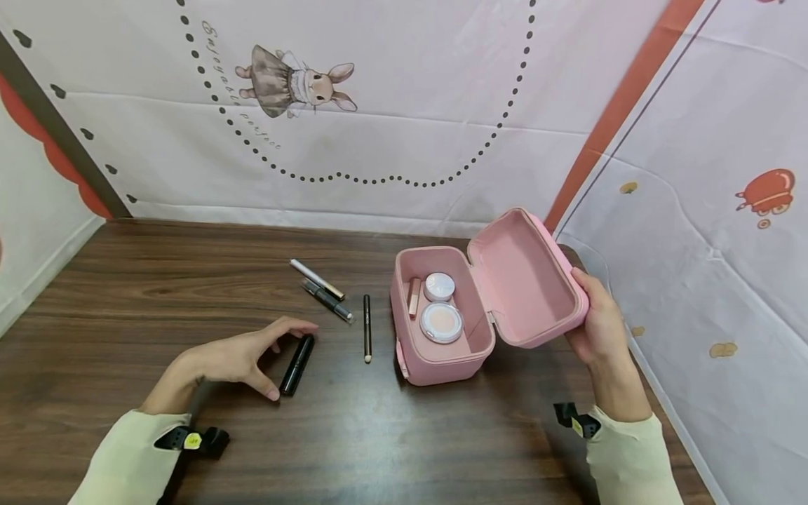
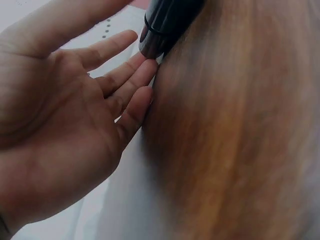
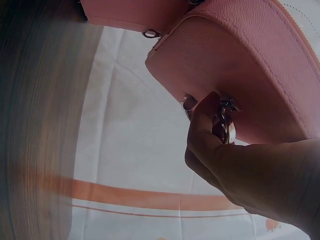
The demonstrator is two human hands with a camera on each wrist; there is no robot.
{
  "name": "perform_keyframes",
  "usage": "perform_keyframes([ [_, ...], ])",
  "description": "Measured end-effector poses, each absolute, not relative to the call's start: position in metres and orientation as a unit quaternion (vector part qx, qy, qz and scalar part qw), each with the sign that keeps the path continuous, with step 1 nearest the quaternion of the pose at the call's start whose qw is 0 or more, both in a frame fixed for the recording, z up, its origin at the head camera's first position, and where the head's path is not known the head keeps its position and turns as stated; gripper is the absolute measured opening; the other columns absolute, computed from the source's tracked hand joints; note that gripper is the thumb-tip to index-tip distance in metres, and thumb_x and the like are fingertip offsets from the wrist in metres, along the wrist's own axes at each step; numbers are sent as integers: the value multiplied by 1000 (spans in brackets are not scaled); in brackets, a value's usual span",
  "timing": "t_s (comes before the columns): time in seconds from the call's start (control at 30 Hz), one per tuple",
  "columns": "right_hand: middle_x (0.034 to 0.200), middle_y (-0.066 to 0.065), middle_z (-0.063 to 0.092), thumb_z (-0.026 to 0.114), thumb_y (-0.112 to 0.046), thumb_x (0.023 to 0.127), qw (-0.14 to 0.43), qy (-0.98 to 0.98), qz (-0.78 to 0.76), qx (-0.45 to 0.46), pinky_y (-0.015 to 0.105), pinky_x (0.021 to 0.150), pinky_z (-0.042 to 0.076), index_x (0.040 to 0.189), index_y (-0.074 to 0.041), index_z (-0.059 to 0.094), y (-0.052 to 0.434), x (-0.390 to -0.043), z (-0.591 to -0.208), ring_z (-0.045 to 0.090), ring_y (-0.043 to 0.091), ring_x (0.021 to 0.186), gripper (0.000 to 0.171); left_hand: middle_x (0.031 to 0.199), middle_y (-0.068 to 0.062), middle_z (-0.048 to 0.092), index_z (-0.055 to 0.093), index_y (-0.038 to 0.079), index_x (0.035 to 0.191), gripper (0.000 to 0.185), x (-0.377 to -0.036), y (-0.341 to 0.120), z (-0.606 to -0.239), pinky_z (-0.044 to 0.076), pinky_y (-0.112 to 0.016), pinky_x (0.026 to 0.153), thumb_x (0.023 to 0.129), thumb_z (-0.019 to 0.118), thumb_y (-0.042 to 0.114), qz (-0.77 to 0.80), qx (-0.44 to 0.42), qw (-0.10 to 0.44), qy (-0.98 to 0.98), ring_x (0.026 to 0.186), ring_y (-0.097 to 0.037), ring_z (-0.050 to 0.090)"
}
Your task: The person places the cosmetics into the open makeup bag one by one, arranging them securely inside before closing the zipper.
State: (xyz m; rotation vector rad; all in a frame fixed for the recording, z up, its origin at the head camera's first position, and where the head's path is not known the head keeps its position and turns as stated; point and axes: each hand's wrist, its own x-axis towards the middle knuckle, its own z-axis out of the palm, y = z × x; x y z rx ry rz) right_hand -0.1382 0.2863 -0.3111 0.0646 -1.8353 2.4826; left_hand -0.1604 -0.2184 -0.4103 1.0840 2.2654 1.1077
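The left hand (image 1: 236,358) lies slack, fingertips at the black mascara tube (image 1: 297,364), gripping nothing; a nudge could roll it away. The right hand (image 1: 600,322) grasps the pink case's lid (image 1: 524,277), which might drop shut if released.

This looks like a home corner set up as a dressing spot. A dark wooden table (image 1: 404,435) stands against pale cloth hangings (image 1: 404,140) printed with a cartoon rabbit (image 1: 297,88) and red toy cars (image 1: 766,193). On the table sits an open pink makeup case (image 1: 442,358) with compacts (image 1: 441,321) inside, and left of it lie makeup pencils (image 1: 367,327).
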Motion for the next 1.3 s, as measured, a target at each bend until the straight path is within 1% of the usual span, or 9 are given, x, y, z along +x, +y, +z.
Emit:
perform_keyframes([
  [0.17,104,6,59,43,-29,102,26,-590,806,25,27,68,52,118,-3,56,287,-138,-311,60,16,85,34,145,-2,38,28,20,147,98,-164,-221,-418,40,-31,93,69,85,34,412,384,186,805,125,-22,36],
  [0.27,105,7,58,42,-29,102,27,-591,806,27,27,68,51,118,-3,55,288,-138,-312,60,16,86,34,143,1,38,30,22,146,96,-166,-221,-422,39,-32,94,68,85,36,412,382,186,806,124,-20,36],
  [0.4,105,7,59,42,-29,102,29,-589,807,30,28,68,52,118,-3,56,288,-137,-312,60,17,85,33,143,2,37,29,24,145,98,-166,-221,-424,37,-32,97,67,86,37,407,375,193,811,126,-18,36],
  [0.53,103,6,59,42,-29,102,27,-587,809,28,28,67,52,116,-4,58,288,-137,-312,61,17,84,33,142,-1,38,26,23,145,101,-164,-220,-424,35,-26,100,66,87,36,411,366,197,811,129,-21,34],
  [0.63,105,6,58,42,-29,102,26,-589,807,28,28,68,52,117,-4,57,288,-136,-312,60,16,85,33,140,-1,37,26,22,143,99,-163,-220,-424,31,-22,102,66,87,36,402,360,200,818,128,-22,35],
  [0.7,105,6,58,42,-29,102,27,-588,808,30,28,68,52,117,-5,57,288,-136,-313,60,16,86,32,139,0,37,27,23,142,98,-163,-219,-423,31,-23,102,66,87,37,392,358,198,824,126,-21,37],
  [0.83,104,6,58,42,-29,102,29,-584,810,31,27,68,51,116,-5,58,288,-136,-313,60,16,86,32,135,2,37,31,24,140,94,-162,-218,-422,34,-26,99,65,87,36,383,356,196,829,122,-19,40],
  [1.13,105,6,58,43,-30,101,27,-591,806,19,27,68,51,119,-5,55,287,-136,-312,60,16,86,33,133,2,40,35,22,139,92,-162,-220,-424,38,-28,94,65,87,36,394,354,180,829,118,-19,42],
  [1.3,98,6,62,43,-28,102,22,-573,818,33,27,66,52,112,-4,60,285,-138,-313,63,16,82,31,132,0,41,37,21,141,90,-163,-222,-425,39,-29,92,67,87,35,410,354,175,822,117,-19,42],
])
